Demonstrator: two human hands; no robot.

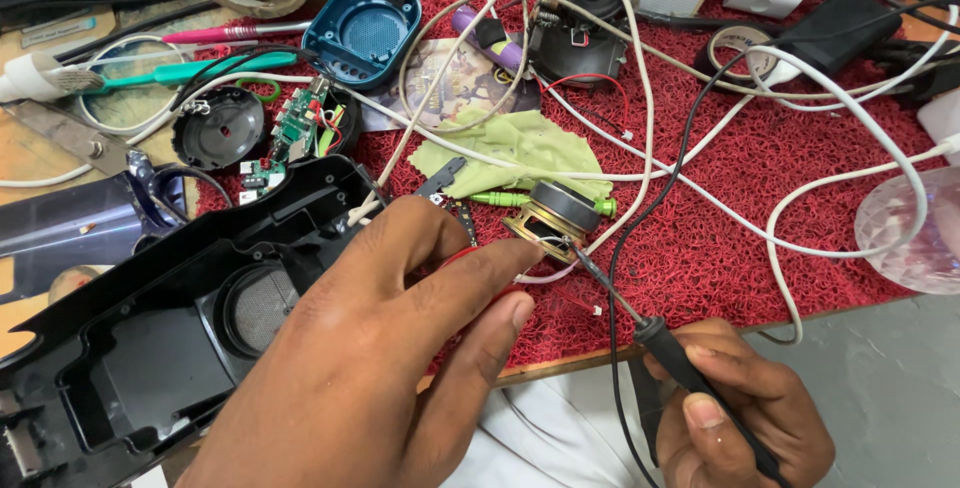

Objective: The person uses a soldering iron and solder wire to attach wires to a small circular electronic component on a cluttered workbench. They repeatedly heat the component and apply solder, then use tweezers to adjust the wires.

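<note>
My left hand (385, 358) reaches over the front of the table, its fingers pinched on a thin red wire (470, 253) that leads toward a small round speaker driver (555, 213). My right hand (740, 413) grips the black handle of a soldering iron (690, 368); its metal tip touches the rim of the speaker driver. The driver lies tilted on the red mat (720, 238), next to a green-handled tool (510, 199) and a green cloth (510, 143).
A long black speaker housing (170, 318) lies at the left. Behind it sit a round black cap (218, 128), a green circuit board (296, 123) and a teal shell (362, 28). White cables (800, 188) and a black cable (655, 198) cross the mat. A glass-like dome (915, 233) stands at right.
</note>
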